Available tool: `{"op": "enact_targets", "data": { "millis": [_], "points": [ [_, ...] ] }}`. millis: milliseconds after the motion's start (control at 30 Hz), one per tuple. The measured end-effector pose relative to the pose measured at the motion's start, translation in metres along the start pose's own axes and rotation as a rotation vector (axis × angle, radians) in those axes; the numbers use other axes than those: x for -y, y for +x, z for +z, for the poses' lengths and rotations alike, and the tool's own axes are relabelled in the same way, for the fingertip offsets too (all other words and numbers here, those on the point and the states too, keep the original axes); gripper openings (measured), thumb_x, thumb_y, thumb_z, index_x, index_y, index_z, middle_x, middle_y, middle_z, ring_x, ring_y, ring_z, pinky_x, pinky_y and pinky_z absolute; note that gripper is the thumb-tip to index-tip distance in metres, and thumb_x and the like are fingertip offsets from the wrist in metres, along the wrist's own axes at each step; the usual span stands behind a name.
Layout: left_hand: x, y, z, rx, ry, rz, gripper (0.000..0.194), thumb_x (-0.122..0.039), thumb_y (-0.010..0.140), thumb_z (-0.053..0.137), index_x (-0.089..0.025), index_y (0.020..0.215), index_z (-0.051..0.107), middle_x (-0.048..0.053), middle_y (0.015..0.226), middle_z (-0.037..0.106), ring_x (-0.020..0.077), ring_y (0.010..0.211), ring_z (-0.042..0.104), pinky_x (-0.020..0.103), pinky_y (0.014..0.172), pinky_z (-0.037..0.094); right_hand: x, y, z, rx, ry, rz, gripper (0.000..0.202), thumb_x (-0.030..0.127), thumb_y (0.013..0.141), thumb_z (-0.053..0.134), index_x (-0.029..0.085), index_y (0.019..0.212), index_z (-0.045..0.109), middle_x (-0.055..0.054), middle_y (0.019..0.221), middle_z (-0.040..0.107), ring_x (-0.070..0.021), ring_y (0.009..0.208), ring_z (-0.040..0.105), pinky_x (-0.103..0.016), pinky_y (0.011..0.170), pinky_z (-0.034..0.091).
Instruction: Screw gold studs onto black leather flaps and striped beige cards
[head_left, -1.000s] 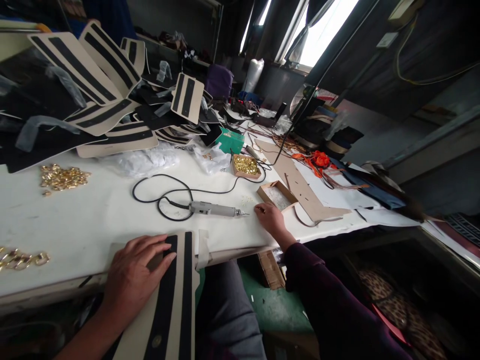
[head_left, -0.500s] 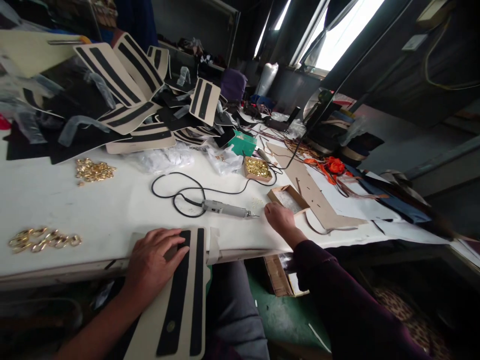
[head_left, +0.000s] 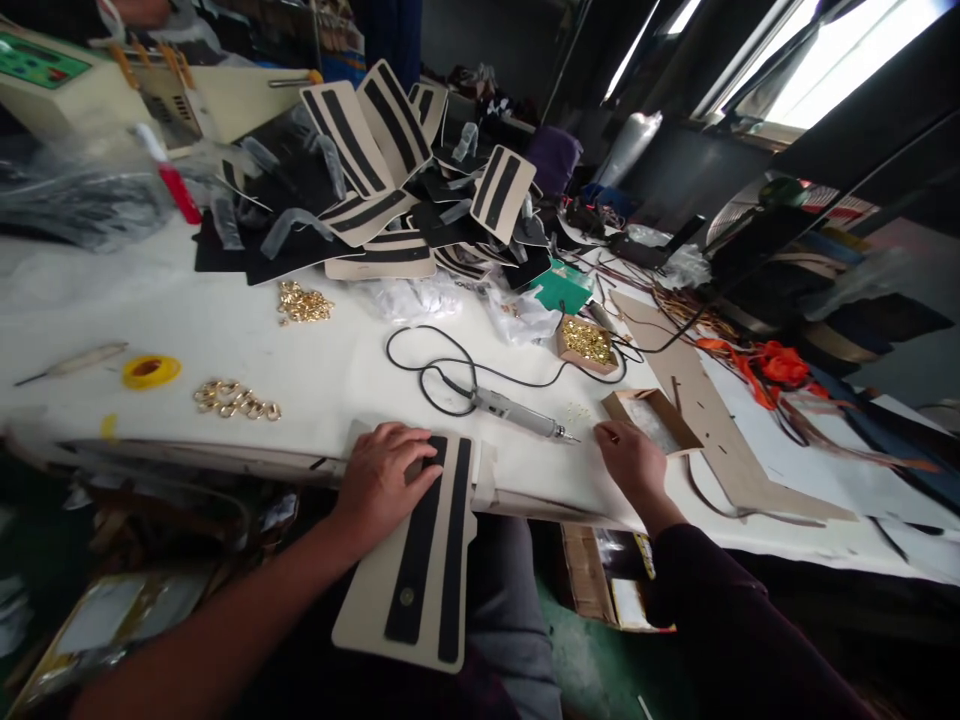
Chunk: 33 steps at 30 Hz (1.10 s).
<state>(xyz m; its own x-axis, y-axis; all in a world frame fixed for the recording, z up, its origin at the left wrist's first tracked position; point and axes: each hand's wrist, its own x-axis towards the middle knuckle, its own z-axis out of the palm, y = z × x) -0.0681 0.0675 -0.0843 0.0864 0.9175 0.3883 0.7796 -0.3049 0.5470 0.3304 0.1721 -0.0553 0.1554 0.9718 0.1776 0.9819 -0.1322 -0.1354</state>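
Observation:
My left hand [head_left: 388, 478] lies over the upper left part of a beige panel [head_left: 361, 610] with two black strips, steadying it against the table edge and my lap. Its thumb and fingers press on one black strip, where a small round metal piece sits lower down. My right hand [head_left: 632, 461] is on the table with fingers pinched together; whatever is in them is hidden. Tiny gold bits [head_left: 577, 411] are scattered just beyond it. Left of that hand lies a grey electric screwdriver [head_left: 517, 411], its tip pointing toward the fingers. A shallow cardboard box [head_left: 652, 420] stands beside the right hand.
Farther back is a small box of gold hardware [head_left: 587, 342]. Gold pieces [head_left: 304, 302], gold rings [head_left: 236, 398] and yellow tape [head_left: 151, 371] lie to the left. Striped panels [head_left: 379, 250] are heaped behind. A black cable [head_left: 431, 330] loops across the white table [head_left: 330, 365].
The view has swung left, bringing the yellow tape and a red-and-white tool into sight. Both hands stay about where they were, the left on the panel, the right near the gold bits.

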Motion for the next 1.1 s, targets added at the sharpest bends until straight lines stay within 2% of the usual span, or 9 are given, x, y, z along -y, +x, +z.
{"op": "enact_targets", "data": {
  "millis": [100, 167, 233, 333, 433, 500, 600, 900, 1100],
  "points": [
    [-0.001, 0.0, -0.001, 0.009, -0.005, -0.012, 0.008, -0.03, 0.086, 0.076, -0.027, 0.093, 0.075, 0.003, 0.118, 0.077, 0.028, 0.114, 0.063, 0.046, 0.094, 0.048, 0.034, -0.022, -0.018, -0.005, 0.296, -0.025, 0.03, 0.044, 0.09, 0.06, 0.02, 0.094, 0.077, -0.009, 0.092, 0.075, -0.0226, 0.082, 0.065, -0.032, 0.073, 0.045],
    [-0.002, 0.0, -0.001, 0.012, -0.002, -0.013, 0.009, -0.03, 0.085, 0.077, -0.027, 0.093, 0.074, 0.002, 0.118, 0.077, 0.0284, 0.115, 0.063, 0.047, 0.095, 0.047, 0.072, -0.045, -0.028, 0.149, 0.557, -0.09, 0.031, 0.048, 0.09, 0.062, 0.02, 0.095, 0.076, -0.006, 0.085, 0.074, -0.0207, 0.076, 0.064, -0.031, 0.073, 0.048],
    [-0.002, 0.0, -0.001, 0.014, 0.002, -0.014, 0.009, -0.029, 0.086, 0.076, -0.027, 0.094, 0.074, 0.002, 0.118, 0.077, 0.0284, 0.115, 0.062, 0.047, 0.095, 0.046, 0.115, -0.068, -0.032, 0.342, 0.724, -0.217, 0.028, 0.047, 0.091, 0.064, 0.021, 0.092, 0.075, -0.005, 0.087, 0.073, -0.0199, 0.08, 0.065, -0.03, 0.074, 0.049],
    [-0.002, 0.0, -0.001, 0.023, 0.001, -0.017, 0.01, -0.03, 0.086, 0.076, -0.026, 0.095, 0.073, 0.003, 0.119, 0.076, 0.0286, 0.116, 0.061, 0.047, 0.095, 0.046, 0.171, -0.089, -0.025, 0.5, 0.815, -0.37, 0.02, 0.037, 0.095, 0.062, 0.021, 0.092, 0.073, -0.002, 0.087, 0.07, -0.0174, 0.082, 0.064, -0.027, 0.076, 0.049],
    [-0.001, 0.0, -0.001, 0.032, -0.008, -0.02, 0.011, -0.03, 0.087, 0.075, -0.026, 0.097, 0.073, 0.003, 0.12, 0.076, 0.029, 0.116, 0.061, 0.048, 0.095, 0.046, 0.201, -0.092, -0.011, 0.522, 0.783, -0.494, 0.016, 0.029, 0.097, 0.06, 0.022, 0.095, 0.074, -0.002, 0.091, 0.07, -0.0169, 0.087, 0.065, -0.027, 0.082, 0.048],
    [-0.001, 0.001, -0.002, 0.035, -0.011, -0.021, 0.012, -0.03, 0.087, 0.075, -0.025, 0.098, 0.072, 0.004, 0.12, 0.076, 0.0292, 0.115, 0.062, 0.048, 0.094, 0.046, 0.207, -0.091, -0.002, 0.495, 0.754, -0.531, 0.016, 0.026, 0.097, 0.059, 0.023, 0.094, 0.075, -0.002, 0.093, 0.07, -0.0173, 0.089, 0.065, -0.028, 0.083, 0.048],
    [-0.002, 0.001, -0.003, 0.033, -0.011, -0.023, 0.012, -0.03, 0.088, 0.074, -0.024, 0.098, 0.072, 0.004, 0.12, 0.076, 0.0293, 0.114, 0.062, 0.048, 0.093, 0.047, 0.207, -0.089, 0.006, 0.473, 0.756, -0.505, 0.014, 0.025, 0.094, 0.063, 0.024, 0.094, 0.077, -0.002, 0.092, 0.071, -0.0176, 0.087, 0.066, -0.029, 0.079, 0.049],
    [0.001, -0.001, -0.002, 0.031, -0.018, -0.006, 0.017, -0.028, 0.085, 0.077, -0.024, 0.1, 0.07, 0.004, 0.121, 0.075, 0.029, 0.115, 0.061, 0.049, 0.093, 0.046, 0.21, -0.09, 0.011, 0.484, 0.765, -0.396, 0.011, 0.026, 0.089, 0.068, 0.024, 0.09, 0.079, -0.001, 0.09, 0.075, -0.0191, 0.086, 0.069, -0.03, 0.08, 0.049],
    [0.001, -0.001, -0.003, 0.033, -0.028, -0.022, 0.02, -0.028, 0.085, 0.078, -0.024, 0.102, 0.069, 0.005, 0.121, 0.075, 0.0287, 0.114, 0.061, 0.048, 0.091, 0.046, 0.209, -0.087, 0.007, 0.472, 0.673, -0.501, 0.013, 0.026, 0.094, 0.063, 0.024, 0.092, 0.076, -0.002, 0.091, 0.071, -0.018, 0.085, 0.066, -0.029, 0.079, 0.048]
  ]
}}
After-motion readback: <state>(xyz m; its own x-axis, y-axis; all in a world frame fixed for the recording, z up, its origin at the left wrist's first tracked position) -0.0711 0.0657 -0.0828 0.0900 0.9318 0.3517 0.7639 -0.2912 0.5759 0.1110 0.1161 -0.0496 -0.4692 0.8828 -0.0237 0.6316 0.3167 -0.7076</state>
